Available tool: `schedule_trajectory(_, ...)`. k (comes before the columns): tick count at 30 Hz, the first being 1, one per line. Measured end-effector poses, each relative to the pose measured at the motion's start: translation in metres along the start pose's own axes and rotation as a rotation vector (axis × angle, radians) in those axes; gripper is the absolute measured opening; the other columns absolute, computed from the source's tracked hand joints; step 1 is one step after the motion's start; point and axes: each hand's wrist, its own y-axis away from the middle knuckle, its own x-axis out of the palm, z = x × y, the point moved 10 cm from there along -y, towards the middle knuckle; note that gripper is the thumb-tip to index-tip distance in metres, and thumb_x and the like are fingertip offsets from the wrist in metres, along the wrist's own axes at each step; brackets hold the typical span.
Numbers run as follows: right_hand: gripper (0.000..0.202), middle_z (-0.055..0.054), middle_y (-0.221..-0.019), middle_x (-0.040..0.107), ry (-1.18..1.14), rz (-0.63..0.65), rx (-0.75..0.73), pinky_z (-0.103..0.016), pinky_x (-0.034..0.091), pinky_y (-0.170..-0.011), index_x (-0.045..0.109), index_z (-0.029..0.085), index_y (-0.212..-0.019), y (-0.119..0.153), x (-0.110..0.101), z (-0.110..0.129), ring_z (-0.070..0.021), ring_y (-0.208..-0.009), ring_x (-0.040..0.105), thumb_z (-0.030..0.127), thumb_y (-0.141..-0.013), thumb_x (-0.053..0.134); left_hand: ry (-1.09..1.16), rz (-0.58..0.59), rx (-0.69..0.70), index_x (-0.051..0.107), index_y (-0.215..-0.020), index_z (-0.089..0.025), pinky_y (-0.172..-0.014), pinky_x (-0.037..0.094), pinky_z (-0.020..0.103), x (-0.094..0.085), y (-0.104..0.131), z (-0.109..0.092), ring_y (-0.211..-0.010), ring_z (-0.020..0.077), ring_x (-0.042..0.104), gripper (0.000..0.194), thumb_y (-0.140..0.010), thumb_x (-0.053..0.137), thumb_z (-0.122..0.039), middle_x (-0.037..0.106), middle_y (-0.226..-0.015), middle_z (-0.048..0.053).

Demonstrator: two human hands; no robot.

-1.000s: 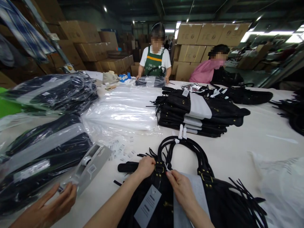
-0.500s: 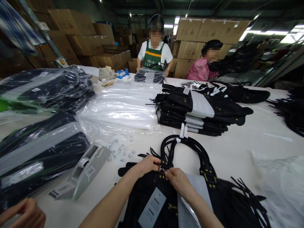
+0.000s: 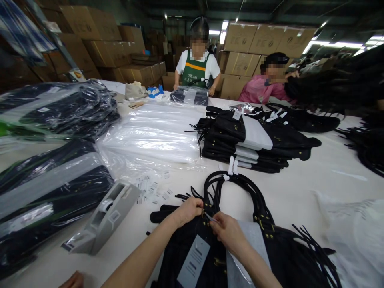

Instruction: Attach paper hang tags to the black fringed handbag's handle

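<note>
Evidently, from my remote seat, both hands are busy at one spot on a black handbag (image 3: 300, 256), which lies on the near part of the white desk (image 3: 303, 188). My left hand (image 3: 192, 210) has its thumb and fingers drawn together at the base of the near handle, beside the brass fittings; I judge that it steadies the leather there, though just which part it pinches is hidden. My right hand (image 3: 226, 230) has its thumb and forefinger closed on a thin pale strip (image 3: 210, 218), with the tip near the brass, likely so that it can be guided finely. The looped handles (image 3: 240, 180) reach away from me, which leaves their bases free to work on. A grey wrap (image 3: 255, 236) crosses the bag's middle, perhaps to guard the surface, and a printed hang tag (image 3: 194, 260) lies flat on the bag below my left hand. Left of the bag, a tape dispenser (image 3: 105, 216) and loose stickers (image 3: 151, 188) sit apart from it, presumably within easy reach. Beyond, similar bags (image 3: 222, 132) are stacked flat, probably to save room.
</note>
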Motion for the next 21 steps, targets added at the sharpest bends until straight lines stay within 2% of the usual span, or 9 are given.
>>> schedule_trajectory(1, 0.006, 0.001, -0.059, 0.058, -0.013, 0.006, -0.016, -0.024, 0.032, -0.052, 0.053, 0.02, -0.071, 0.003, -0.001, 0.001, -0.0137, -0.055, 0.052, 0.019, -0.073, 0.047, -0.015, -0.052, 0.008, 0.055, -0.056, -0.015, -0.057, 0.032, 0.023, -0.006, 0.002, 0.0, -0.054, 0.0094, 0.04, 0.005, -0.059, 0.051, -0.016, 0.046, -0.052, -0.006)
schedule_trajectory(4, 0.01, 0.001, -0.065, 0.06, -0.072, 0.008, -0.041, -0.025, 0.036, -0.058, 0.054, 0.02, -0.075, 0.007, -0.004, 0.003, -0.0147, -0.063, 0.055, 0.014, -0.069, 0.049, -0.043, -0.187, 0.016, 0.051, -0.058, -0.016, -0.058, 0.032, 0.023, -0.025, 0.011, -0.002, -0.055, 0.0103, 0.042, 0.007, -0.063, 0.046, -0.014, 0.047, -0.053, -0.005)
schedule_trajectory(7, 0.01, -0.002, -0.072, 0.062, -0.05, -0.072, -0.034, -0.028, 0.038, -0.063, 0.054, 0.021, -0.078, 0.007, -0.009, 0.004, -0.0175, -0.07, 0.056, 0.016, -0.071, 0.049, -0.035, -0.254, 0.013, 0.05, -0.062, -0.016, -0.059, 0.034, 0.024, -0.036, 0.021, -0.005, -0.054, 0.0109, 0.047, 0.008, -0.067, 0.044, -0.017, 0.05, -0.054, -0.004)
schedule_trajectory(10, 0.011, -0.005, -0.084, 0.06, 0.025, -0.2, -0.115, -0.031, 0.04, -0.069, 0.056, 0.02, -0.082, 0.006, -0.016, 0.02, -0.0201, -0.079, 0.056, 0.021, -0.075, 0.047, -0.013, -0.284, 0.019, 0.049, -0.067, -0.016, -0.06, 0.037, 0.024, -0.043, 0.029, -0.008, -0.054, 0.0106, 0.05, 0.008, -0.07, 0.043, -0.021, 0.055, -0.057, -0.002)
schedule_trajectory(12, 0.016, -0.007, -0.088, 0.059, 0.05, -0.229, -0.21, -0.031, 0.041, -0.073, 0.058, 0.019, -0.085, 0.003, -0.015, 0.035, -0.02, -0.084, 0.054, 0.021, -0.078, 0.043, 0.039, -0.285, 0.037, 0.049, -0.068, -0.016, -0.061, 0.038, 0.024, -0.044, 0.032, -0.01, -0.054, 0.0102, 0.051, 0.006, -0.069, 0.045, -0.021, 0.058, -0.061, -0.001)
schedule_trajectory(16, 0.022, -0.007, -0.087, 0.058, 0.103, -0.191, -0.303, -0.031, 0.041, -0.078, 0.061, 0.019, -0.088, -0.007, -0.005, 0.055, -0.0195, -0.087, 0.053, 0.019, -0.08, 0.041, 0.197, -0.261, 0.074, 0.049, -0.066, -0.016, -0.06, 0.039, 0.023, -0.043, 0.034, -0.013, -0.053, 0.0094, 0.051, 0.004, -0.062, 0.05, -0.016, 0.06, -0.062, -0.001)
schedule_trajectory(21, 0.017, -0.005, -0.084, 0.057, 0.135, -0.119, -0.3, -0.028, 0.04, -0.074, 0.062, 0.02, -0.082, -0.018, 0.009, 0.057, -0.0182, -0.085, 0.054, 0.017, -0.078, 0.046, 0.232, -0.275, 0.072, 0.05, -0.064, -0.016, -0.059, 0.039, 0.023, -0.045, 0.034, -0.011, -0.053, 0.0093, 0.051, 0.004, -0.061, 0.052, -0.017, 0.06, -0.059, -0.001)
